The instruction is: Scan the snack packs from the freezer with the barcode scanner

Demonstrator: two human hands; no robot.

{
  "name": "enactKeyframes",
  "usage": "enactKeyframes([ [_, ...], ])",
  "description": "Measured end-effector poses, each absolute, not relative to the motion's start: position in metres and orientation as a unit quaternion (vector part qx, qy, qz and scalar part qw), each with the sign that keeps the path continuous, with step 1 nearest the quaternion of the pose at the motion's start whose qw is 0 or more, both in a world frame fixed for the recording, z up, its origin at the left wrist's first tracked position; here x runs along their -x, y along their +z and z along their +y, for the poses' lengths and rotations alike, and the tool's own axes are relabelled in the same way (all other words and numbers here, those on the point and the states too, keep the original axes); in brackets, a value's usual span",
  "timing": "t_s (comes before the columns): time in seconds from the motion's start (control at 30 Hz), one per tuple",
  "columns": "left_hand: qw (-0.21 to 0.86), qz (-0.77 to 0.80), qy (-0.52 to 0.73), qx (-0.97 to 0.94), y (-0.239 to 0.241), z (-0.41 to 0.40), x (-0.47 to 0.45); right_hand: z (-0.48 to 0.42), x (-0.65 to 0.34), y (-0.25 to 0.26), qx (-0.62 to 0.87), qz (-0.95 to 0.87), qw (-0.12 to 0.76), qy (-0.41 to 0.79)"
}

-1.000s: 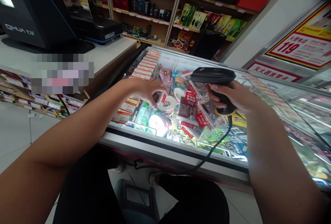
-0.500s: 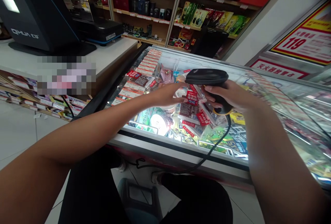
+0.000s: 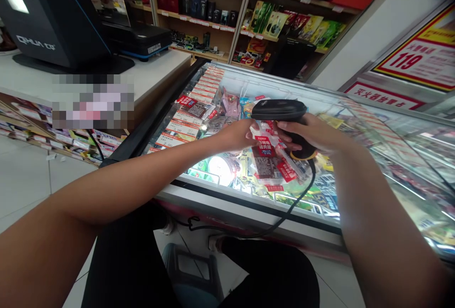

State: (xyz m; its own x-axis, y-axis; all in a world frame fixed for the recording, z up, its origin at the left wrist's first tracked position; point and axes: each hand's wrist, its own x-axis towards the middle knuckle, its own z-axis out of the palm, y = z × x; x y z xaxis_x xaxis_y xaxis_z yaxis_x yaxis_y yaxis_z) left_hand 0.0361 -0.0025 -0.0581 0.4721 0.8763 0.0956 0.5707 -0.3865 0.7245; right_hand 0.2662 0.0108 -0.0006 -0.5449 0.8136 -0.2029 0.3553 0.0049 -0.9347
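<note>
My right hand (image 3: 316,133) is wrapped around the grip of a black barcode scanner (image 3: 279,110), whose head points left. A black cable (image 3: 295,201) runs down from its handle. My left hand (image 3: 237,136) pinches the upper left edge of a clear snack packet (image 3: 266,158) with a red label and brown contents. The packet hangs below the scanner head. More red-labelled packets (image 3: 287,169) lie close under my right fingers; whether those fingers touch them is unclear. Another such packet (image 3: 195,107) lies flat on the glass to the left.
Beneath my hands is a glass-topped freezer (image 3: 245,202) with bright goods inside. Orange-and-white price tags (image 3: 183,129) line its left side. A dark checkout terminal (image 3: 53,19) and a black scale (image 3: 142,42) stand on the left counter. Stocked shelves (image 3: 199,21) rise behind. A stool (image 3: 192,270) is between my legs.
The red-labelled packet in my left hand now lies more fully in view, turned flatter below the scanner. The scanner has dipped slightly down and left.
</note>
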Motion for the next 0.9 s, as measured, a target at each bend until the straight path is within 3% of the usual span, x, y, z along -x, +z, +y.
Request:
enactKeyframes([
  [0.13, 0.377, 0.451, 0.238, -0.773, -0.031, 0.010, -0.002, 0.011, -0.274, 0.001, 0.422, -0.672, 0.201, 0.574],
  [0.27, 0.398, 0.487, 0.421, -0.654, -0.017, 0.039, 0.042, 0.010, -0.275, 0.003, 0.409, -0.662, 0.188, 0.600],
  [0.4, 0.381, 0.503, 0.493, -0.600, -0.016, 0.059, 0.072, 0.008, -0.270, 0.003, 0.457, -0.612, 0.185, 0.619],
  [0.9, 0.237, 0.616, 0.343, -0.668, -0.014, 0.055, 0.079, 0.003, -0.267, 0.009, 0.454, -0.629, 0.231, 0.587],
])
